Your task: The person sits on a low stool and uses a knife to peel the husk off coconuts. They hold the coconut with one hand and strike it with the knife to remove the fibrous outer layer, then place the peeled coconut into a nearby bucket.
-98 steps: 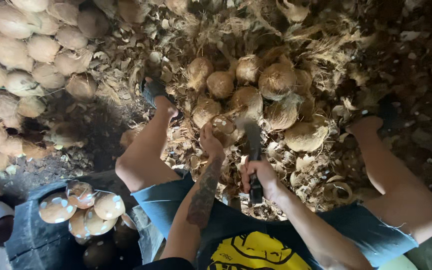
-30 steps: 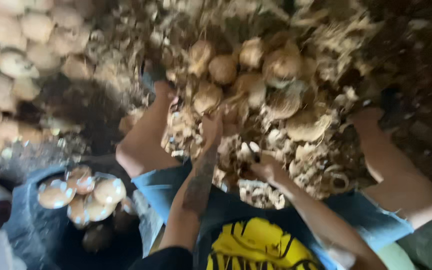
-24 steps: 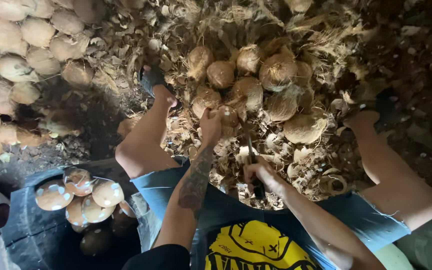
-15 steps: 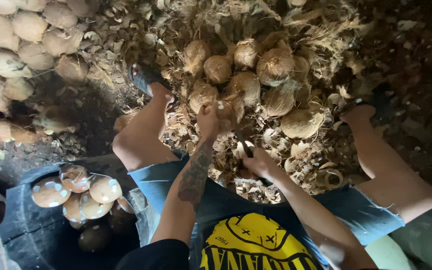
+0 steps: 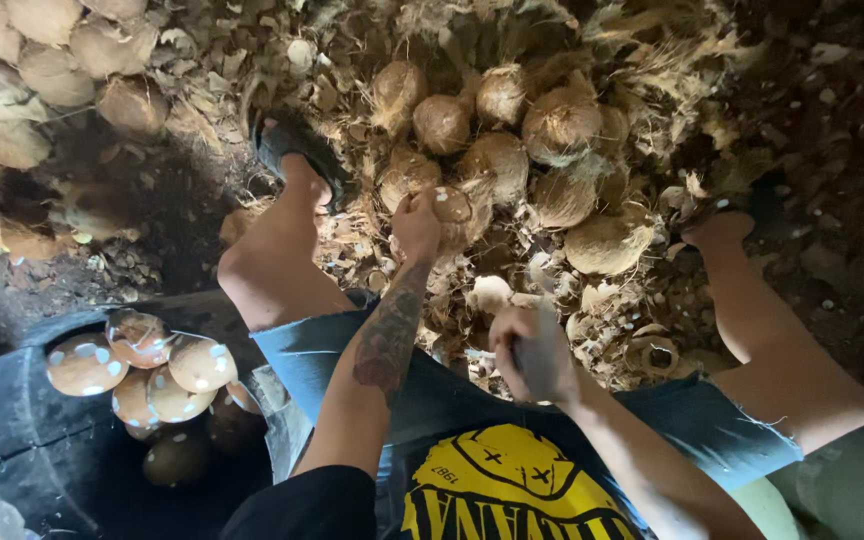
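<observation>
Two hands work apart: left hand (image 5: pixel 417 222) clamps the husked coconut (image 5: pixel 455 208); right hand (image 5: pixel 532 352) grips a blurred blade handle. Strike clear of the holding fingers.

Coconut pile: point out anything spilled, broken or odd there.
Torn husk scraps litter the ground around the coconuts and between the legs. The left hand rests on a coconut; the right hand is blurred, so its grip is unclear.
</observation>
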